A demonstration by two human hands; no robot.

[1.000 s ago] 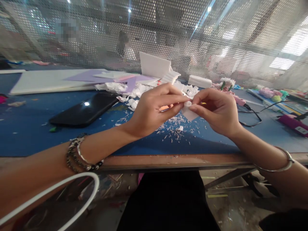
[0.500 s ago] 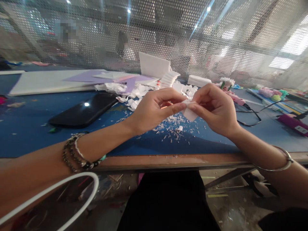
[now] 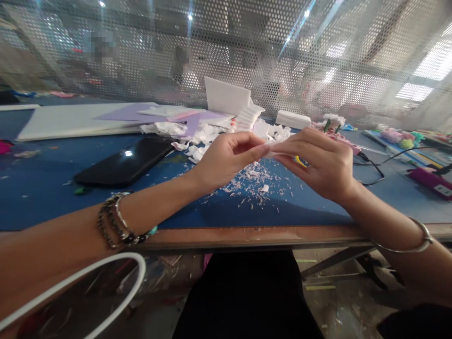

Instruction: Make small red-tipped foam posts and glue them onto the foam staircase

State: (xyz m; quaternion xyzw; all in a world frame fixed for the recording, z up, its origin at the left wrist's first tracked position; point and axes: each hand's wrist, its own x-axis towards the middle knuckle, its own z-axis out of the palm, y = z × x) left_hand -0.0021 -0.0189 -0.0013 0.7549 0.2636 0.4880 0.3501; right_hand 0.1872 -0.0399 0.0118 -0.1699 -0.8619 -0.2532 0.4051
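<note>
My left hand (image 3: 226, 157) and my right hand (image 3: 318, 157) meet above the table, fingertips pinched together. Between them is a small piece of white sheet (image 3: 271, 154), mostly hidden by the fingers; whether it is paper or thin foam I cannot tell. A curved yellow thing (image 3: 301, 161) shows in the gap under my right fingers, and I cannot tell whether the hand touches it. Below the hands, fine white shavings (image 3: 256, 181) lie scattered with one small white chunk (image 3: 265, 188). Crumpled white scraps (image 3: 199, 141) lie just behind my left hand.
On the blue table (image 3: 197, 212) a black phone (image 3: 123, 162) lies at left. Behind it are white and lilac sheets (image 3: 70, 120) and an upright white board (image 3: 228, 95). A pink device (image 3: 349, 145) with a black cable and a purple block (image 3: 431, 181) are at right. Perforated metal (image 3: 148, 61) stands behind.
The white piece, whose lower corner hung in view between the thumbs, is now mostly covered. My right fingers have straightened and turned over it; the yellow thing has come into view.
</note>
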